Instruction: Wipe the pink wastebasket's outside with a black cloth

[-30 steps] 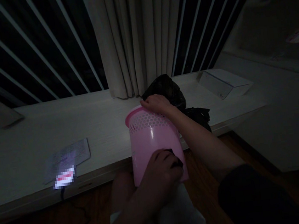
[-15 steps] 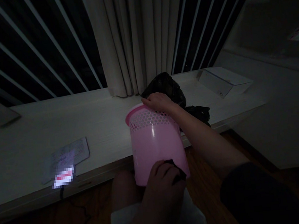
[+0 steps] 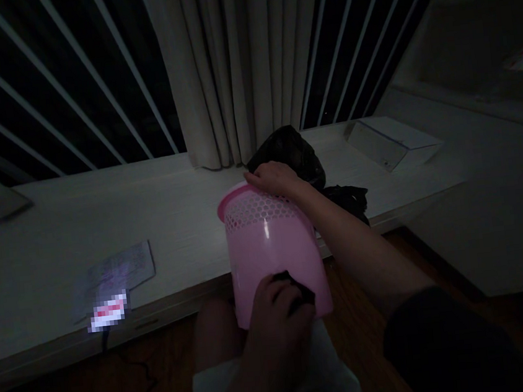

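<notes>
A pink plastic wastebasket point(image 3: 274, 254) with honeycomb holes below its rim stands upright in front of me, at the edge of the white ledge. My right hand point(image 3: 271, 177) grips the rim at the top, fingers partly hidden by the dim light. Lower down, my left hand point(image 3: 278, 309) is closed around a small black piece of cloth or plastic point(image 3: 302, 288) and holds it near the basket's side. Whether it presses on the wall is hard to see. Just behind the basket lies a bulging black plastic bag point(image 3: 291, 149).
Another crumpled black bag point(image 3: 348, 200) rests on the white ledge point(image 3: 177, 192). A white box point(image 3: 396, 139) lies farther right. Papers point(image 3: 126, 264) and a bright blurred-out object point(image 3: 108, 312) with a black cable are at left. A beige curtain point(image 3: 243, 67) hangs behind, between window bars.
My left hand has moved slightly up and left across the basket's side with the black piece. My right hand stays on the rim.
</notes>
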`<state>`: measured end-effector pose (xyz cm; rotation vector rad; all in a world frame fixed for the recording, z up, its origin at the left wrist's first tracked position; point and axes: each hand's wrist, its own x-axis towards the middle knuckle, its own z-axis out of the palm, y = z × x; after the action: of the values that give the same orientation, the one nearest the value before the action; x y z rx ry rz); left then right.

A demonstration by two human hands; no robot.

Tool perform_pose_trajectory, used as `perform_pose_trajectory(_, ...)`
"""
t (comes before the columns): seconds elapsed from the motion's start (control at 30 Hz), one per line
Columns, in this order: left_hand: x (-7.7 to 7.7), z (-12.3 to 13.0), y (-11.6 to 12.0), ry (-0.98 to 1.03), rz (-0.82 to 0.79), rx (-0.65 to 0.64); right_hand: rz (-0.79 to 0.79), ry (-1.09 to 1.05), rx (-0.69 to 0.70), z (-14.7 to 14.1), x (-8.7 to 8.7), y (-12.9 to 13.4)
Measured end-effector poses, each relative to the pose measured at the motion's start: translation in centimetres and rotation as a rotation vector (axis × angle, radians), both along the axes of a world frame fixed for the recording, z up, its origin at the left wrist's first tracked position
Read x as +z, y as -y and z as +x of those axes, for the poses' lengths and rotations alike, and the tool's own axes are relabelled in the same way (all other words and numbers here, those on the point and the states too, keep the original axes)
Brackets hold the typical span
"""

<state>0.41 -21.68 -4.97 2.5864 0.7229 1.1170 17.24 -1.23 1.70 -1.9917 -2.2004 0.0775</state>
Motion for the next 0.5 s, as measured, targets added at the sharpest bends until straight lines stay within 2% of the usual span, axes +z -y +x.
perform_pose_trajectory(0.07,-0.1,0.0,1.0,0.003,-0.025,-0.05,-0.004,0.0,-0.007,0.2,0.0,0.1)
perform_pose_trajectory(0.1,-0.1,0.0,0.6,-0.008,-0.052,-0.056,-0.006,-0.001,-0.007,0.2,0.0,0.1)
perform_pose_trajectory(0.2,0.1,0.1,-3.5,-0.02,-0.101,0.006,-0.009,-0.001,-0.007,-0.1,0.1,0.1)
perform_pose_trajectory(0.27,0.2,0.1,-6.8,0.071,-0.048,0.126,-0.007,0.006,-0.012,-0.3,0.2,0.1)
perform_pose_trajectory(0.33,0.3,0.2,-8.5,0.115,-0.025,0.218,-0.007,0.012,-0.019,-0.5,0.3,0.2)
perform_pose_trajectory(0.4,0.0,0.3,-7.6,0.098,-0.023,0.234,-0.007,0.012,-0.021,-0.4,0.3,0.2)
perform_pose_trajectory(0.5,-0.9,0.5,-2.8,0.008,-0.062,0.151,-0.017,-0.008,-0.024,0.3,0.2,0.3)
